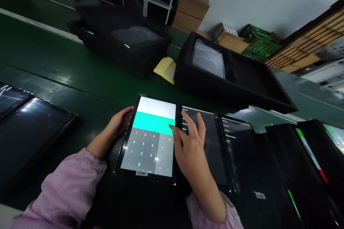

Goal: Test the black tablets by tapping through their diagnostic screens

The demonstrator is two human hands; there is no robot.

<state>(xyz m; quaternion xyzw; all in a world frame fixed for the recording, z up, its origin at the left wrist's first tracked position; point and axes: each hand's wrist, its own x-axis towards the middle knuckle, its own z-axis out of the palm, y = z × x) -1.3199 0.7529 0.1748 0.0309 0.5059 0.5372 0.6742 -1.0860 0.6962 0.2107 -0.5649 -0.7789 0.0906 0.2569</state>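
Note:
A tablet (pixel 149 146) lit with a calculator screen lies in front of me, its upper band white and turquoise above a grey keypad. Along its left edge, my left hand (pixel 121 121) grips the side, with the fingertips partly hidden behind it. My right hand (pixel 189 143) is over the right edge, its pointing fingertip at the turquoise band and the other fingers spread. Close by on the right lies a second tablet (pixel 208 143) showing a dark text menu, partly covered by my right hand. Beyond it is a third tablet (pixel 236 139) with a similar menu.
Dark-screened tablets (pixel 34 132) lie at left, and more screens (pixel 311 154) with coloured strips at right. Across the green bench (pixel 53 64) stand black foam trays (pixel 134 57) and another tray (pixel 242 78) holding wrapped panels. A yellow packet (pixel 164 68) sits between them. Cardboard boxes (pixel 190 10) stand behind.

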